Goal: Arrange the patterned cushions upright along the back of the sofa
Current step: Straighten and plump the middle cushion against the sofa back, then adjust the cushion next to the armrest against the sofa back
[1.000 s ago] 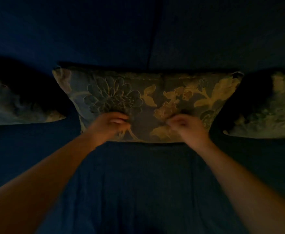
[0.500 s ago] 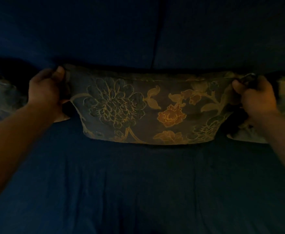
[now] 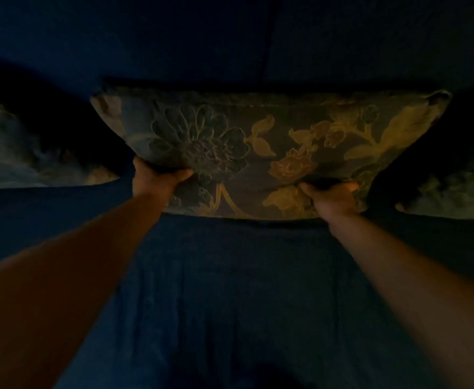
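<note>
Left hand [image 3: 158, 178] and right hand [image 3: 334, 196] grasp the floral-patterned fabric cushion [image 3: 258, 147], propping it upright against the dark blue sofa back [image 3: 174, 37].

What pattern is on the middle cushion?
Large outlined flowers and leaves, gold and bluish on dark fabric, on the middle cushion; head view.

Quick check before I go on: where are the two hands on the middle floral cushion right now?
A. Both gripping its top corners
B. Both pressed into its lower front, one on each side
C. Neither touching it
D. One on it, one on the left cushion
B: the left hand and right hand each dig into the lower part of the middle cushion, left and right of centre; its top corners are free.
</note>
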